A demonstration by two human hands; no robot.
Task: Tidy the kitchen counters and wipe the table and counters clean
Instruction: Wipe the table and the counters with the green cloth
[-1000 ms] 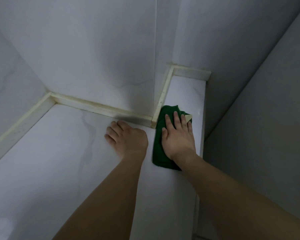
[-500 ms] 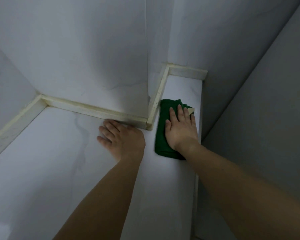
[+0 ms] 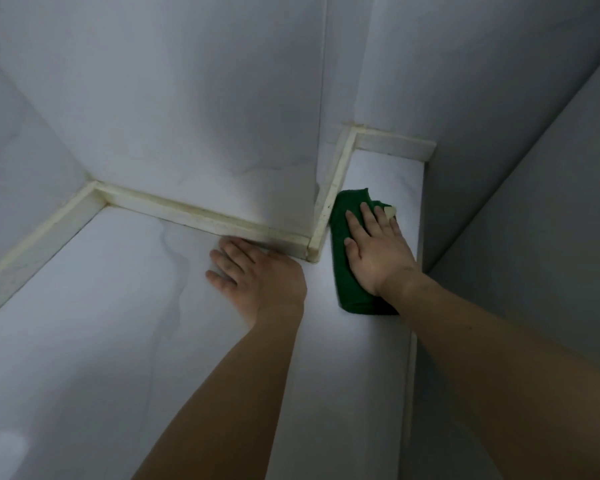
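A folded green cloth [image 3: 342,216] with a small pale tag at its far corner lies on the white marble counter [image 3: 94,313], in the narrow strip beside the jutting wall column. My right hand [image 3: 378,244] presses flat on the cloth, fingers straight and pointing away from me. My left hand [image 3: 257,271] rests palm down on the bare counter, fingertips close to the cream backsplash strip [image 3: 201,216] at the foot of the wall.
Tiled walls [image 3: 187,98] enclose the counter at the left and back, and the column corner [image 3: 321,188] juts out between my hands. A grey panel [image 3: 534,202] rises right of the counter's edge [image 3: 411,375]. The narrow strip ends at a low cream kerb [image 3: 395,145].
My right hand has slid the green cloth farther along the narrow strip, away from me. My left hand has stayed flat on the counter near the backsplash.
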